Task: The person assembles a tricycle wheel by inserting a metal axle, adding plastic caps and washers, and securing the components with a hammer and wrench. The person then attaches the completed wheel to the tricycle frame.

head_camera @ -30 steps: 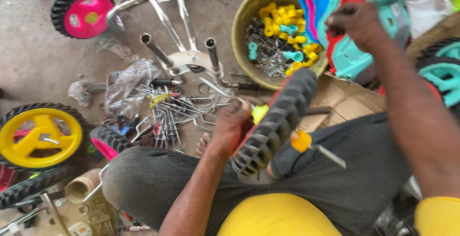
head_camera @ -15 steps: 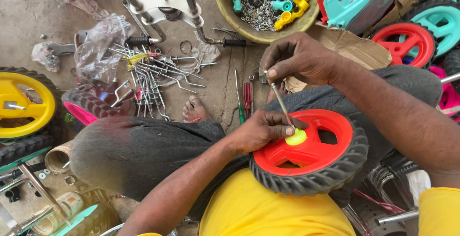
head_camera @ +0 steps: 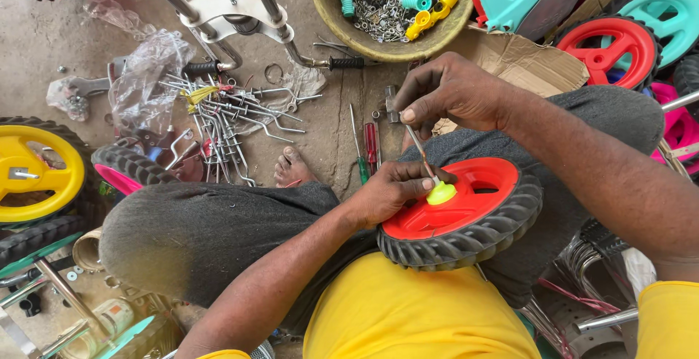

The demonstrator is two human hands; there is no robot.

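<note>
A small red wheel [head_camera: 466, 217] with a black ribbed tyre lies flat on my lap. My left hand [head_camera: 397, 191] grips its rim and presses a yellow-green cap [head_camera: 441, 194] at the hub. My right hand [head_camera: 448, 93] pinches a thin metal rod [head_camera: 421, 151] whose lower end meets the cap.
A round basket [head_camera: 389, 46] of screws and yellow and teal caps stands ahead. Loose metal pins [head_camera: 218, 122], a red screwdriver [head_camera: 370, 144] and a plastic bag lie on the ground. A yellow wheel [head_camera: 33, 170] is at left, red and teal wheels at right.
One second ago the wheel stood on edge while my right hand reached toward the basket. It now lies flat on my lap, and my right hand holds the rod at the hub cap.
</note>
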